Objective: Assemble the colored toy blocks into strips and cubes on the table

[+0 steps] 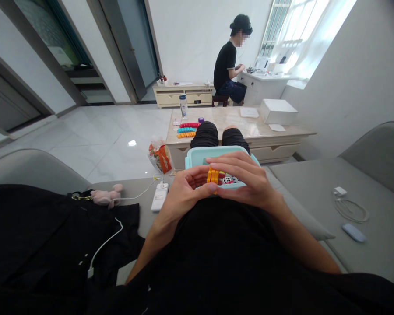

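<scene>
Between my two hands, over my lap, is a small stack of orange-yellow plastic pieces (213, 175). My left hand (192, 181) pinches it from the left with thumb and fingers. From the right, my right hand (246, 177) presses on it with its fingertips and thumb. Under the hands a light teal plastic box (197, 154) rests on my thighs. Some small white, red and dark items lie inside it, partly covered by my right hand. How the orange-yellow pieces join is too small to make out.
On the marble-topped table (216, 117) ahead lie red (189, 125), blue (186, 130) and orange (186, 135) strips, near a bottle (183, 106) and a white box (278, 111). A power bank (160, 197) sits on the sofa at left. Another person (230, 65) sits at a far desk.
</scene>
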`<state>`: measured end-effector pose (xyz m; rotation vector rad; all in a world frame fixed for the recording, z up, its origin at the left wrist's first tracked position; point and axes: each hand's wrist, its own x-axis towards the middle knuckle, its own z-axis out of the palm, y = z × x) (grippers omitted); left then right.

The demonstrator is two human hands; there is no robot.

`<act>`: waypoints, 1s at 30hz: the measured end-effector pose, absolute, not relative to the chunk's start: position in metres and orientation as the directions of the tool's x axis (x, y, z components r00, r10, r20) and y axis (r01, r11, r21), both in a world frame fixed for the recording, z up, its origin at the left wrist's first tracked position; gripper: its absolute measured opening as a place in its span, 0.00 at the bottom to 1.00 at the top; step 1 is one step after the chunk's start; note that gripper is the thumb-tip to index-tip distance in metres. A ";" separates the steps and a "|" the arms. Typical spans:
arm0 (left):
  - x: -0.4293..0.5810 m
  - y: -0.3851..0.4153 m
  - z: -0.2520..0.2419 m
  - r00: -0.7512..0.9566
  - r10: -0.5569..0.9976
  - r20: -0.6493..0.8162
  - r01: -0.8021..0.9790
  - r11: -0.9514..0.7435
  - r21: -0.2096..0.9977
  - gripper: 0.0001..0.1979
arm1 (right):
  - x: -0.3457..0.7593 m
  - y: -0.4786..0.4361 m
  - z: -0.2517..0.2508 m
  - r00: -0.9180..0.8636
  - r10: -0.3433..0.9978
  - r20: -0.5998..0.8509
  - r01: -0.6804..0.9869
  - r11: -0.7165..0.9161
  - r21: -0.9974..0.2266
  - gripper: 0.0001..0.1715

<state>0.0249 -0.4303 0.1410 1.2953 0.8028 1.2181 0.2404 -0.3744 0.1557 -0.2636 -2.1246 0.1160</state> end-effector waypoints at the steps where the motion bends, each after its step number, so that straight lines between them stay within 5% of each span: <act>1: 0.025 -0.430 0.141 0.234 0.955 0.185 -0.203 -0.138 0.969 0.32 | 0.240 -0.374 0.155 -0.522 0.229 0.821 0.144 0.973 -0.180 0.34; 10: 0.026 -0.432 0.145 0.205 0.961 0.183 -0.195 -0.143 0.970 0.30 | 0.240 -0.369 0.152 -0.538 0.211 0.816 0.173 0.975 -0.138 0.41; 30: 0.030 -0.435 0.147 0.223 0.956 0.190 -0.126 -0.165 0.978 0.28 | 0.242 -0.365 0.149 -0.533 0.172 0.829 0.170 0.981 -0.094 0.39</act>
